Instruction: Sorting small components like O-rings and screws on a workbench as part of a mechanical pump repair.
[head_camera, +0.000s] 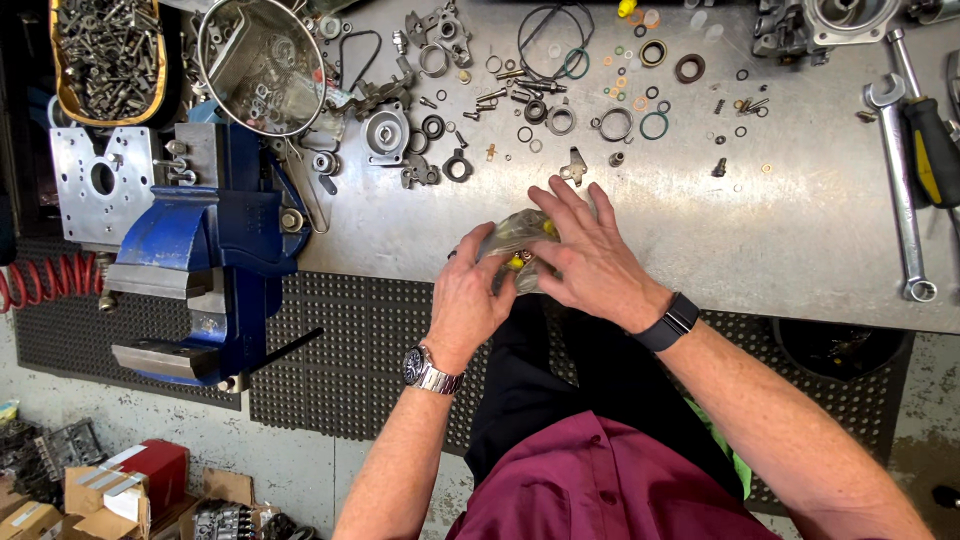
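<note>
Hands meet at the bench edge: I see my left hand (470, 300) and right hand (590, 255) both clamped on a clear plastic bag (515, 238) holding yellow parts; contents remain inside, nothing taken out yet.

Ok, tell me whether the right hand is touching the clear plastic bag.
Touching. The head view shows the right hand lying on the clear plastic bag, fingers spread over it.

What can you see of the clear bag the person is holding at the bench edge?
The clear plastic bag is small, crinkled and see-through, with yellow bits showing inside; what they are is unclear. It sits at the metal workbench's near edge, gripped between the left hand and the right hand, which cover much of it.
</note>
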